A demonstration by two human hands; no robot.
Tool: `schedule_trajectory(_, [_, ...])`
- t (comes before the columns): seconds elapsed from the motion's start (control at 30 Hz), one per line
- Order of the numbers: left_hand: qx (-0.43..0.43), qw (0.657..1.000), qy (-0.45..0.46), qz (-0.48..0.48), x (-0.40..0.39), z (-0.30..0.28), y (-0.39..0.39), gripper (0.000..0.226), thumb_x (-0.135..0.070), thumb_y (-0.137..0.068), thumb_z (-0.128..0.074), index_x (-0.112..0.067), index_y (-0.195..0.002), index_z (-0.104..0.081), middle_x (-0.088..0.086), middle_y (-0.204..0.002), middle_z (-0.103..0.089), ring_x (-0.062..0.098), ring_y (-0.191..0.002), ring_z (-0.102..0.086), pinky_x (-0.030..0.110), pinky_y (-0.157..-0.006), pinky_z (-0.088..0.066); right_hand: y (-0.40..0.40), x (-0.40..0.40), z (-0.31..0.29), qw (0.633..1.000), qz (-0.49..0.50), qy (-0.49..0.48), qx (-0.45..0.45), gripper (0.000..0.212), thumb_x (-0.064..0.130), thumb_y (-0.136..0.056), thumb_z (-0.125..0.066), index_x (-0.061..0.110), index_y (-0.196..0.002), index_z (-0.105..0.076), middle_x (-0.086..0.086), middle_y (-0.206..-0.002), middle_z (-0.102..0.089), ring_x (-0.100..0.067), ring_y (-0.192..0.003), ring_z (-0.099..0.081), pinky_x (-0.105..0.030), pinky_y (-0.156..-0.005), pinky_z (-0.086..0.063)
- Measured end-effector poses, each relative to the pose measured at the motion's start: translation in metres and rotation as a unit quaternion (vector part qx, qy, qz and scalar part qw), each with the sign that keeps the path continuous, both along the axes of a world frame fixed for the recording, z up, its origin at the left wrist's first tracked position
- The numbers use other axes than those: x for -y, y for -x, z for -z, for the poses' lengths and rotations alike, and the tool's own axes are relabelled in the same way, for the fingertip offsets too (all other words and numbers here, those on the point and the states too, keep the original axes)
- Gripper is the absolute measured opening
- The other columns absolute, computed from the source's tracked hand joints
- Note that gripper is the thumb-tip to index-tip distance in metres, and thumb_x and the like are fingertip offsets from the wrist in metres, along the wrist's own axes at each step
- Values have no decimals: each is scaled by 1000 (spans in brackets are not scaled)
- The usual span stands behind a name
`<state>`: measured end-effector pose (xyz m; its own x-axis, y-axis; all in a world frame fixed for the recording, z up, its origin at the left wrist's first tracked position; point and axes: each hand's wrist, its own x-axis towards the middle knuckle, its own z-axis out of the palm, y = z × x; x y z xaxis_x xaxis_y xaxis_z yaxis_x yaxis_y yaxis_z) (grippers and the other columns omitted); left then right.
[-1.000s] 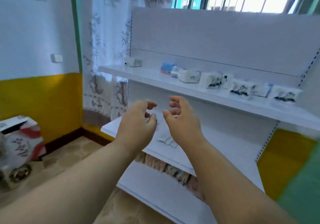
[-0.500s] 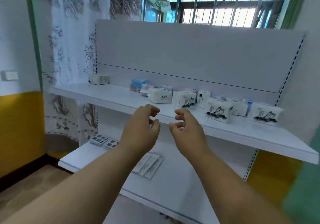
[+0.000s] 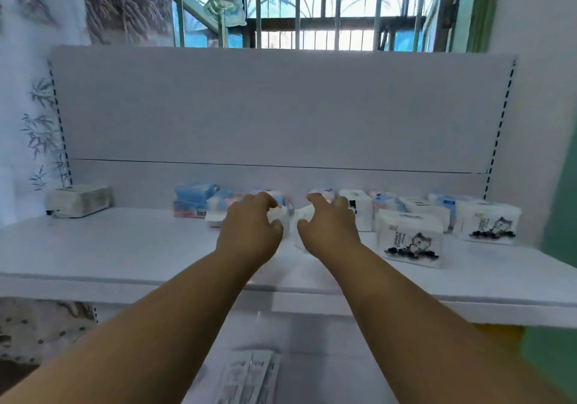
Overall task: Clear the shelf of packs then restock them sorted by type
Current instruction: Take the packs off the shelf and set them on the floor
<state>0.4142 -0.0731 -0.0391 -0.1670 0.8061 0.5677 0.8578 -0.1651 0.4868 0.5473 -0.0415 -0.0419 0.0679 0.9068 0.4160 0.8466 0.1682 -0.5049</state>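
Tissue packs [image 3: 409, 239] line the far half of the shelf [image 3: 125, 247], light, soft and film-slick by the look; best pinched across their short ends. Left hand [image 3: 249, 232] and right hand [image 3: 327, 229] curl at a white pack [image 3: 288, 216] mid-row, though blur hides whether either grip has closed.

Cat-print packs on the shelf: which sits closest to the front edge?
The cat-print pack just right of the right hand; the other sits further back and right.
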Motion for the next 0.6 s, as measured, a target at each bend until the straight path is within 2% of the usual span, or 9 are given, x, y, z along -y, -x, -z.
schedule_trajectory(0.07, [-85,995,18,-48,-37,1,14,49,-41,-83,-72,-26,-127,-54,2,-126,-60,22,-109,-55,41,-95,-51,6,-17,2,998,35,44,29,57,49,-91,-54,38,-144,-34,-12,-154,-17,-37,-134,-32,-46,-103,-40])
schedule_trajectory(0.17, [-167,980,92,-64,-75,5,30,69,-63,-76,-66,-30,-134,-46,4,-134,-55,26,-119,-51,45,-100,-46,10,-37,12,996,60,64,28,63,58,-85,-60,33,-138,-37,-15,-146,-23,-37,-123,-42,-44,-98,-45])
schedule_trajectory(0.23, [-191,973,119,-48,-90,7,36,67,-65,-75,-63,-34,-133,-47,4,-131,-57,26,-118,-52,46,-99,-45,8,-43,14,997,69,39,-2,67,59,-80,-67,28,-133,-41,-15,-138,-32,-34,-113,-52,-39,-93,-47])
schedule_trajectory(0.33, [-177,979,85,-54,-97,8,40,52,-57,-82,-59,-33,-127,-51,4,-122,-61,28,-113,-55,43,-96,-45,2,-44,14,995,41,-26,-82,58,51,-78,-74,21,-121,-50,-12,-129,-43,-29,-100,-57,-27,-79,-47])
schedule_trajectory(0.4, [-67,996,58,-32,-91,5,39,48,-53,-86,-59,-28,-126,-53,4,-118,-64,28,-108,-59,42,-94,-48,-1,-43,11,981,0,-81,-177,48,46,-76,-77,22,-109,-52,-5,-121,-48,-21,-93,-54,-20,-65,-41])
schedule_trajectory(0.47, [175,983,40,28,-79,-2,38,42,-43,-90,-62,-22,-125,-53,6,-117,-64,27,-104,-61,42,-91,-51,1,-41,6,934,-41,-110,-338,50,50,-68,-81,24,-99,-52,-2,-113,-57,-21,-94,-58,-26,-68,-50])
schedule_trajectory(0.53, [454,883,61,105,-65,-11,35,37,-35,-94,-62,-19,-126,-52,8,-118,-62,27,-102,-62,44,-86,-55,7,-34,-3,839,-92,-84,-530,69,65,-52,-83,22,-98,-54,-3,-106,-63,-25,-96,-65,-43,-76,-60])
schedule_trajectory(0.57, [536,831,71,132,-57,-15,35,34,-32,-95,-60,-19,-125,-52,10,-117,-62,29,-101,-62,45,-83,-57,9,-32,-7,796,-115,-60,-591,79,70,-45,-82,20,-100,-54,-5,-106,-64,-25,-96,-66,-46,-75,-61])
schedule_trajectory(0.6, [576,801,68,146,-50,-19,35,31,-31,-96,-59,-19,-124,-53,11,-115,-63,30,-100,-63,46,-81,-58,10,-30,-11,770,-135,-39,-623,82,70,-45,-82,17,-102,-55,-8,-107,-65,-26,-95,-67,-44,-71,-61])
